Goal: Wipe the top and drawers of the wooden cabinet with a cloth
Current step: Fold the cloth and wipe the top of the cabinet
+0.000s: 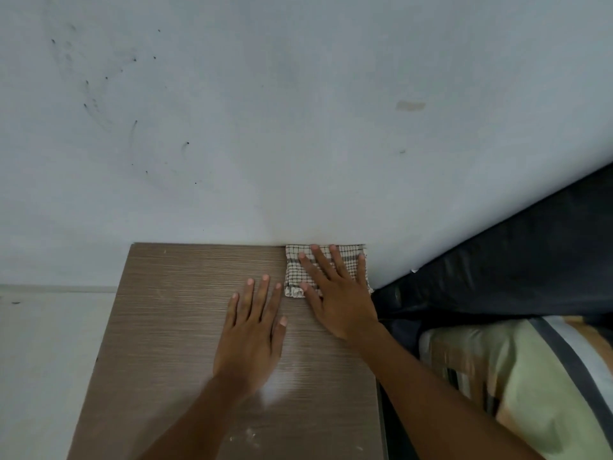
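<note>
The wooden cabinet top [172,327] fills the lower middle of the head view, brown with a fine grain. A folded white cloth with a dark grid pattern [295,277] lies in its far right corner, against the wall. My right hand [335,293] lies flat on the cloth, fingers spread, pressing it down. My left hand [253,330] rests flat on the bare wood just left of the cloth, fingers apart, holding nothing. The drawers are out of sight.
A pale grey wall [298,127] with dark scuffs rises right behind the cabinet. A dark padded headboard [514,260] and a pillow with a striped cover [530,393] sit close on the right. White specks [248,438] dot the near part of the top. Pale floor [43,360] lies left.
</note>
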